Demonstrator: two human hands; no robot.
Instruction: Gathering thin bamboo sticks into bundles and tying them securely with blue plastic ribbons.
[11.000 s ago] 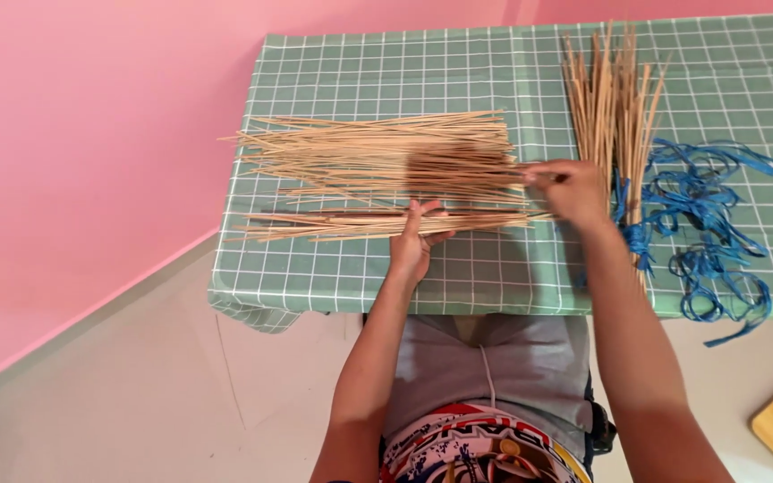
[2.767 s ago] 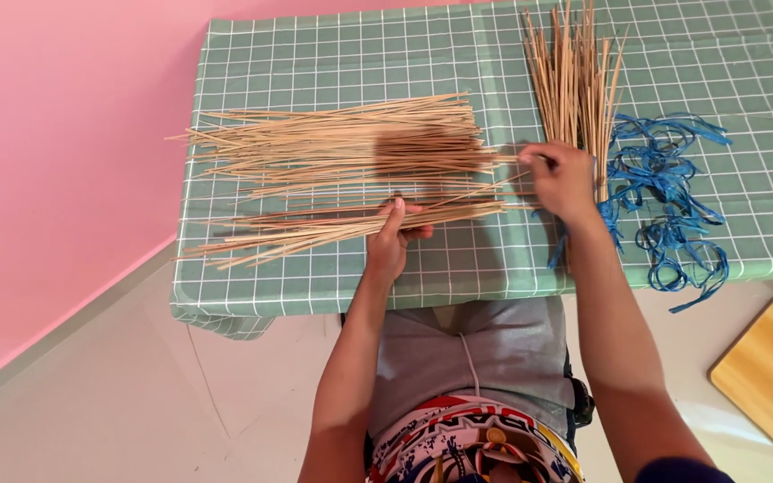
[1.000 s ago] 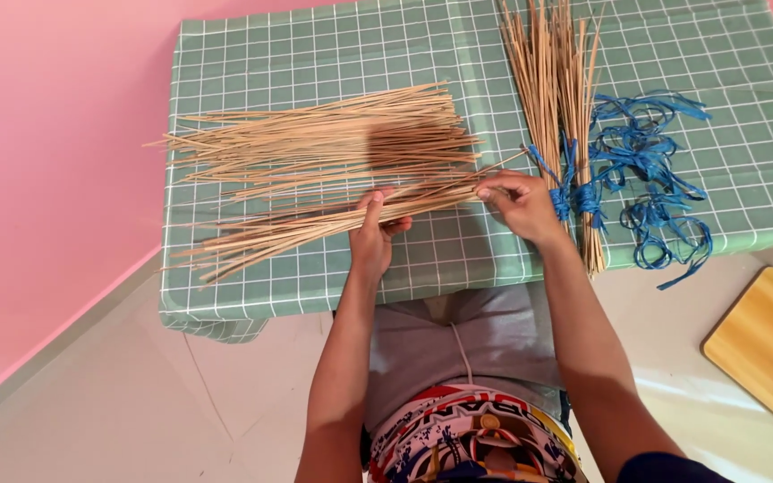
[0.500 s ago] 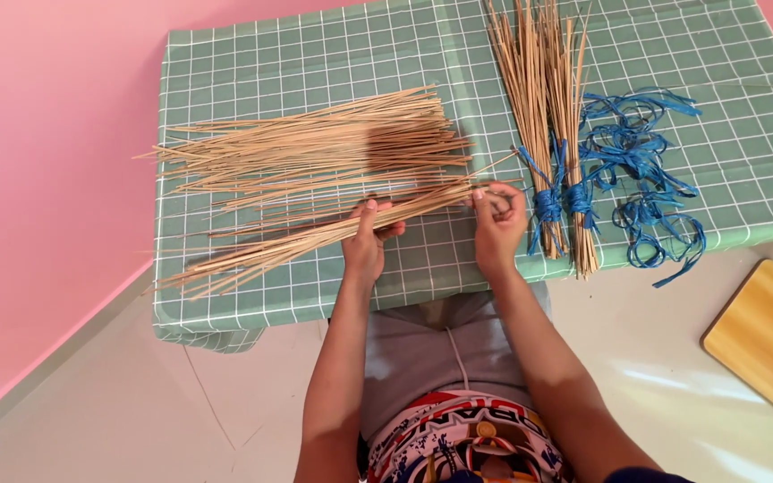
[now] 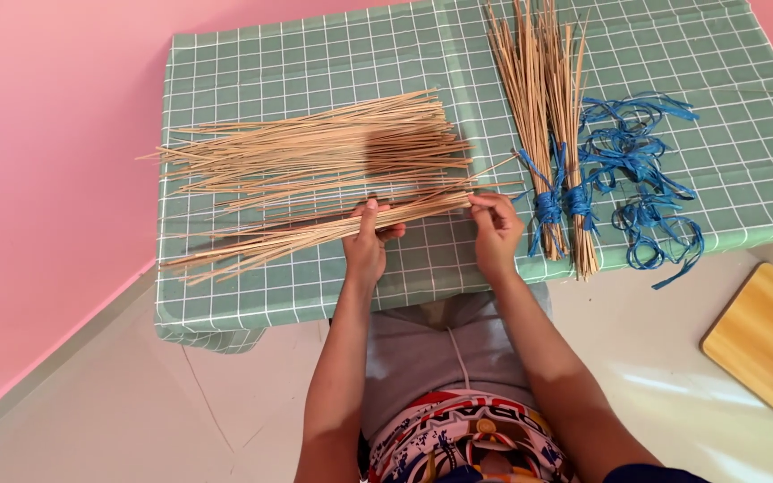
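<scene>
Hands now meet on one small bundle of thin sticks [image 5: 315, 234] at the table's [image 5: 225, 304] near edge: left hand [image 5: 367, 241] closed around it, right hand [image 5: 496, 228], moved in from the tied bundles [image 5: 552, 134], pinching its end.

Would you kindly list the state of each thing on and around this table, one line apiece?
Left hand: closed around the gathered sticks, in its grip.
Right hand: pinching the right end of those sticks.
Gathered sticks: bunched, untied, lying slantwise.
Loose stick pile: spread flat, untied.
Tied bundles: bound near the lower end with blue string.
Blue strings: loose, tangled.
Tablecloth: spread flat.
Wooden board: lying on the floor.
</scene>
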